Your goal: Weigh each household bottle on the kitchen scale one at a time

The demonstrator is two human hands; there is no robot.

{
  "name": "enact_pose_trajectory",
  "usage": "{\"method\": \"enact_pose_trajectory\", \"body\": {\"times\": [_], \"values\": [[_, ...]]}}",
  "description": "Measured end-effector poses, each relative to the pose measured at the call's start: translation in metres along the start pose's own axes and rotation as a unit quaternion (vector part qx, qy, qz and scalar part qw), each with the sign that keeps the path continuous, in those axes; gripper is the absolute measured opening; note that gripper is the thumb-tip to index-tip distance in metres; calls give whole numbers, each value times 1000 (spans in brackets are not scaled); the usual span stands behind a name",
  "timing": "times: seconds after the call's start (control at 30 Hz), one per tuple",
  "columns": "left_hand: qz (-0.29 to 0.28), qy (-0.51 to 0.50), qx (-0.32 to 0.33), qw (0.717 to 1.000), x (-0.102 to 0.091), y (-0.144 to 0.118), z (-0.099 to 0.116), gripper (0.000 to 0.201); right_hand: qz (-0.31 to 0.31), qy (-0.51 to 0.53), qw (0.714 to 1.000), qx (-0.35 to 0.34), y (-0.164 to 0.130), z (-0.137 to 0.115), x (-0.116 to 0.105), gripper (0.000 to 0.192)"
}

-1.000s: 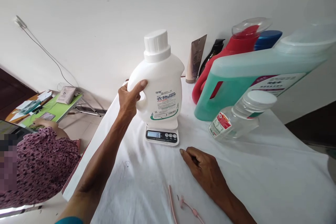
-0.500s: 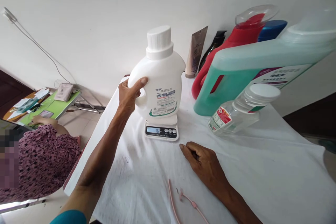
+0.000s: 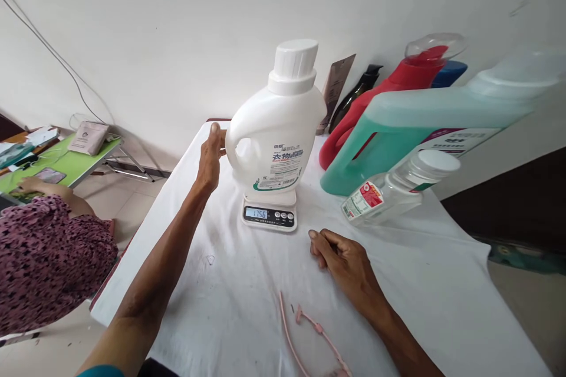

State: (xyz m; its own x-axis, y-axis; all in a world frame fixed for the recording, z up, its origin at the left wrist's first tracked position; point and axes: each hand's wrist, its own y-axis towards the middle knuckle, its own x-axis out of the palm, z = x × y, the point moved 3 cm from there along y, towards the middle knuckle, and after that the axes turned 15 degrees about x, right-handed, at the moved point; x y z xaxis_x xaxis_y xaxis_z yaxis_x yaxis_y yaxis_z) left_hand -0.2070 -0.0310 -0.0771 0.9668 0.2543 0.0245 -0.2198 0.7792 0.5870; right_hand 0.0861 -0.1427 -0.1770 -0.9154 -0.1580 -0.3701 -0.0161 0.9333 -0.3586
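A large white laundry jug (image 3: 278, 129) with a ribbed white cap stands upright on a small white digital scale (image 3: 269, 217), its display showing 1756. My left hand (image 3: 211, 156) is just left of the jug's handle, thumb raised and fingers partly hidden; it no longer wraps the handle, though I cannot tell whether the fingertips still brush it. My right hand (image 3: 347, 262) rests on the white cloth in front and to the right of the scale, fingers curled in with nothing visible in them.
Right of the scale stand a clear bottle (image 3: 384, 191), a green-liquid jug (image 3: 398, 129), a red jug (image 3: 415, 76), a dark pump bottle (image 3: 356, 97) and a tube (image 3: 338, 82). A pink cord (image 3: 287, 330) lies in front. Leftward, a person (image 3: 53, 259) sits by a green table (image 3: 79, 153).
My left hand has let go of the jug's handle and drawn back to its left. The jug now rests on the scale, whose reading went from 16 to 1756. The view shifted slightly.
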Motion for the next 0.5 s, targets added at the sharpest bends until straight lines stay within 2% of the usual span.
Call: {"method": "enact_pose_trajectory", "body": {"times": [0.13,0.23,0.37,0.5], "values": [[97,8,-62,993,-15,-24,-50,68,54,1,998,-20,8,-8,0,58],[120,35,-95,987,-21,-43,-77,69,106,28,993,-36,21,-11,8,58],[90,69,-91,989,-22,-57,-88,66,141,52,988,-31,29,-9,18,56],[60,88,-76,991,-22,-59,-85,64,110,45,993,-20,32,-3,15,55]]}}
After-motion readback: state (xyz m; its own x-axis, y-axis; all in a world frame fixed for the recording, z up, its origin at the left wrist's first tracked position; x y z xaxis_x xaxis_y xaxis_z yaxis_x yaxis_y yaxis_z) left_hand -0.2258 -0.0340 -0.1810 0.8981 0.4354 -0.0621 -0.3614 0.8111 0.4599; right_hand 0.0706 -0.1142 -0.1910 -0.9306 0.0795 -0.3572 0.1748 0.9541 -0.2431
